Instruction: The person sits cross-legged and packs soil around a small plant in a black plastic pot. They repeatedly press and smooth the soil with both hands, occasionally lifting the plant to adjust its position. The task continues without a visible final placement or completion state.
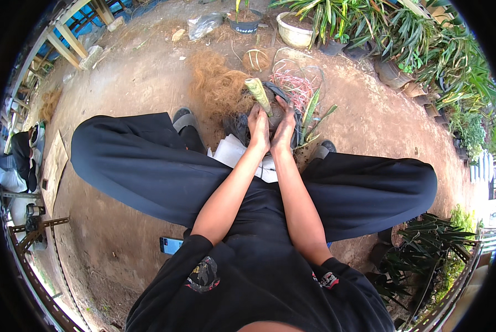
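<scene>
Between my legs, both hands cup a dark round clump (276,113) that looks like a soil or root ball, close to a black plastic bag (297,124). My left hand (259,127) presses its near left side, and my right hand (284,126) curves along the right side, wrists almost together. A thick pale green-yellow stem (258,93) rises by my left fingertips, its upper end blunt. The undersides of the clump and some fingers are hidden. White sheet material (229,151) lies below my wrists.
Brown fibre (217,83) is heaped left of the clump, with pink-and-white string (295,88) and long green leaves (312,109) to the right. Beyond stand a dark pot (244,26) and a white pot (295,34). A phone (171,245) lies beside my left thigh.
</scene>
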Tool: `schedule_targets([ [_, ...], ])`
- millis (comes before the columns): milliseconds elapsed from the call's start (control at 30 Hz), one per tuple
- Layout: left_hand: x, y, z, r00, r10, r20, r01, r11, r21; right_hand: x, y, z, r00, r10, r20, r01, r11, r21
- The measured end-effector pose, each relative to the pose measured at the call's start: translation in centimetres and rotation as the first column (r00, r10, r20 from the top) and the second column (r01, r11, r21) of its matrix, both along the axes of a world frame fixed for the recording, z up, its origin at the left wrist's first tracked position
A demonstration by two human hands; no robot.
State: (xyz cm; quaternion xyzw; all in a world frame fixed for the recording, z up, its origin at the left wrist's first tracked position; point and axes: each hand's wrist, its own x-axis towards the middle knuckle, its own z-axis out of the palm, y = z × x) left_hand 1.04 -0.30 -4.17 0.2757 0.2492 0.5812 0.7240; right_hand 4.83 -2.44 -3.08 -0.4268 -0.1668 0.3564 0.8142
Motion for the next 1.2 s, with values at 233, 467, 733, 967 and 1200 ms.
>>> schedule_targets([
  [233,-0.5,1.8,0.1,0.944,0.040,-0.328,-0.088,0.987,-0.132,0.8,0.9,-0.1,0.985,0.091,0.149,-0.060,0.978,-0.200],
  [467,-0.6,1.7,1.2,0.860,-0.052,-0.507,0.099,0.993,0.067,2.2,-0.1,0.4,0.986,0.164,-0.005,-0.165,0.986,-0.034],
  [733,-1.8,2.0,1.1,0.510,0.517,-0.687,-0.081,0.824,0.560,1.4,0.2,-0.3,0.942,0.322,-0.096,-0.330,0.939,-0.092],
  [967,-1.4,1.7,1.0,0.622,0.405,-0.670,-0.224,0.912,0.344,1.1,0.3,-1.4,0.969,0.245,-0.027,-0.246,0.967,-0.070],
  [1200,-0.4,1.1,-0.9,0.995,-0.026,-0.101,0.025,1.000,-0.015,0.2,0.4,-1.3,1.000,-0.017,-0.016,0.018,0.998,0.056],
])
